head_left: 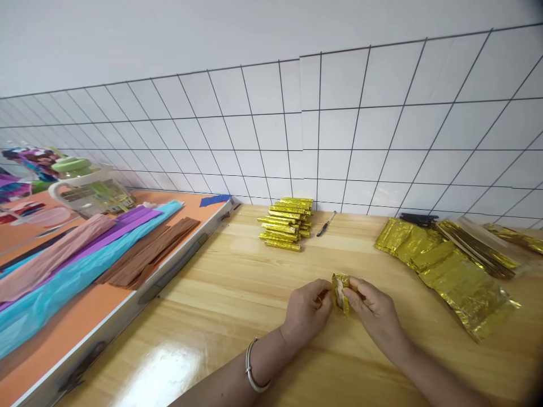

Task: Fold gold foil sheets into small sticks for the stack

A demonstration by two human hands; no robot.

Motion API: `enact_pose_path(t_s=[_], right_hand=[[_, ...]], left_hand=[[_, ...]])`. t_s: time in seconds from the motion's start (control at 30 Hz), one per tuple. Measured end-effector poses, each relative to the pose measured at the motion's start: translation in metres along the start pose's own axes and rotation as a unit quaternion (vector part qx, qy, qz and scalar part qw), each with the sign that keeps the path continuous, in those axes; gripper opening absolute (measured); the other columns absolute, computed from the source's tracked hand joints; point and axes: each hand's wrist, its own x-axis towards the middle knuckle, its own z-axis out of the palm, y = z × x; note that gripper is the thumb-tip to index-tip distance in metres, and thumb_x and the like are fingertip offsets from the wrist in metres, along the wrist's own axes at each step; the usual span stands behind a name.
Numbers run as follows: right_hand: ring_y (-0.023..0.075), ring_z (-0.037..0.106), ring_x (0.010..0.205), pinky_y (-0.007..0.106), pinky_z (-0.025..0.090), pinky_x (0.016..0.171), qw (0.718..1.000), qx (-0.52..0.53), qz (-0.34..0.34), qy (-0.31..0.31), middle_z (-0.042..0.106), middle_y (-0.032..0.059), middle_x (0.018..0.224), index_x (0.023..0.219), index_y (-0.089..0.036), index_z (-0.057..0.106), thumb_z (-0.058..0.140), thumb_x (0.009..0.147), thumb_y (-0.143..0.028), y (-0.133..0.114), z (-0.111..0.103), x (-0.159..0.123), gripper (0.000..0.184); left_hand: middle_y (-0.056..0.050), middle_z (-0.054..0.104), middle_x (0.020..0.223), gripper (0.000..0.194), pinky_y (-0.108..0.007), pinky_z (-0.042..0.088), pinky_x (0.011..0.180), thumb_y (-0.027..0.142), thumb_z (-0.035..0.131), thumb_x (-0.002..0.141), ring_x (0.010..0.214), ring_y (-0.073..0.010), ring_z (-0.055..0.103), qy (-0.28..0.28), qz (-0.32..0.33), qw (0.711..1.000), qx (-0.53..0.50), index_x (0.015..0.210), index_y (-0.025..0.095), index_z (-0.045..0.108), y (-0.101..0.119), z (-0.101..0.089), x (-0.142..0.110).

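Observation:
A small piece of gold foil paper (pixel 340 282) with a pale inner side is held up between my two hands, just above the wooden table (pixel 203 333). My left hand (pixel 306 314) pinches its left edge with thumb and curled fingers. At the right edge, the thumb and fingers of my right hand (pixel 375 314) close on the same piece. Beyond the hands lies a stack of rolled gold foil tubes (pixel 288 223). To the right, flat gold foil sheets (pixel 449 277) overlap in a fanned row.
A pen (pixel 326 224) lies right of the stack. Left, a raised orange surface (pixel 178 249) carries brown crepe paper (pixel 148 254), blue crepe paper (pixel 97 257) and a clear jug (pixel 91 189) with a green lid. Dark clips (pixel 419 219) sit by the tiled wall (pixel 331 130).

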Motion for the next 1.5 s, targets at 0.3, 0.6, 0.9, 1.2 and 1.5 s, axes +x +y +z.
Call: enact_pose_path(t_s=[0.3,0.6,0.9,1.2,1.5], right_hand=[[0.0151,0.061,0.064,0.025,0.048,0.058,0.98,-0.183,0.037,0.07,0.063,-0.0018,0.073,0.107,-0.023,0.051,0.059,0.077,-0.037,0.01,0.0,0.0,0.033],[0.016,0.063,0.08,0.024,0.05,0.064,0.966,-0.237,-0.082,0.057,0.065,0.0056,0.095,0.111,-0.02,0.052,0.045,0.086,-0.028,0.012,0.001,0.0,0.027],[0.0156,0.063,0.075,0.025,0.049,0.062,0.97,-0.233,-0.03,0.055,0.065,0.0017,0.086,0.098,-0.021,0.055,0.049,0.083,-0.031,0.008,-0.002,0.0,0.019],[0.0162,0.063,0.081,0.028,0.052,0.071,0.983,-0.176,-0.042,0.008,0.065,0.0032,0.096,0.12,-0.023,0.049,0.05,0.08,-0.024,0.019,0.006,0.0,0.04],[0.0186,0.064,0.082,0.032,0.052,0.074,0.971,-0.229,-0.07,0.025,0.067,0.0056,0.096,0.121,-0.021,0.051,0.046,0.081,-0.021,0.02,0.004,-0.001,0.041]], left_hand=[[0.001,0.057,0.066,0.015,-0.017,0.037,0.054,0.016,0.045,0.08,0.057,-0.0081,0.047,-0.003,-0.027,0.997,-0.068,0.082,0.015,0.06,-0.001,0.003,0.0],[0.001,0.056,0.066,0.014,-0.019,0.036,0.055,0.016,0.046,0.079,0.058,-0.0087,0.045,-0.011,-0.039,0.996,-0.076,0.081,0.016,0.06,-0.003,0.005,0.001],[0.0,0.054,0.071,0.012,-0.019,0.039,0.059,0.025,0.051,0.082,0.065,-0.0097,0.047,-0.023,-0.076,0.973,-0.216,0.079,0.014,0.055,-0.007,0.009,0.003],[-0.001,0.054,0.077,0.02,-0.023,0.042,0.071,0.033,0.056,0.081,0.074,-0.0115,0.05,-0.043,-0.081,0.937,-0.336,0.081,0.014,0.053,-0.008,0.003,0.008],[-0.002,0.056,0.078,0.02,-0.025,0.041,0.073,0.032,0.06,0.079,0.074,-0.0119,0.051,-0.074,-0.094,0.906,-0.406,0.08,0.014,0.051,-0.009,0.004,0.009]])
